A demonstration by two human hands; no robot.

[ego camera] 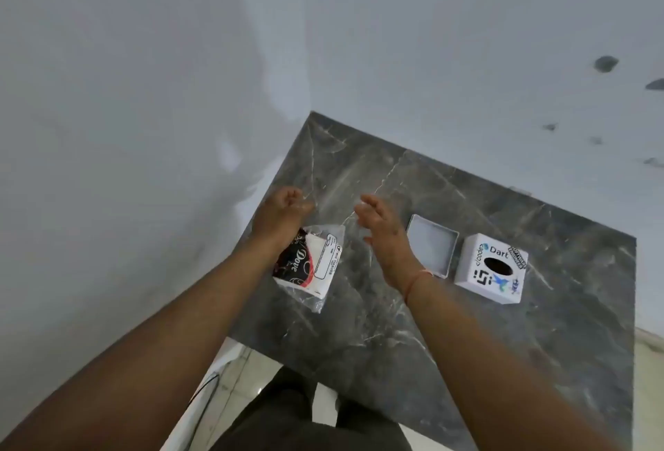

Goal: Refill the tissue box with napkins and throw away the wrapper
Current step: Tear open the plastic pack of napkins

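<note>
A napkin pack (309, 265) in a clear wrapper with a black, red and white label lies on the dark marble counter (431, 325) near its left edge. My left hand (282, 211) hovers just beyond the pack, fingers loosely curled, holding nothing that I can see. My right hand (384, 231) is raised to the right of the pack, fingers spread and empty. The white tissue box (490, 269), covered in stickers and with an oval slot on top, stands further right. Its shallow white base tray (433, 244) lies between my right hand and the box.
White walls meet in a corner behind the counter's far left. The counter's front edge runs across my legs, with pale floor tiles below. Dark chips mark the wall at the upper right.
</note>
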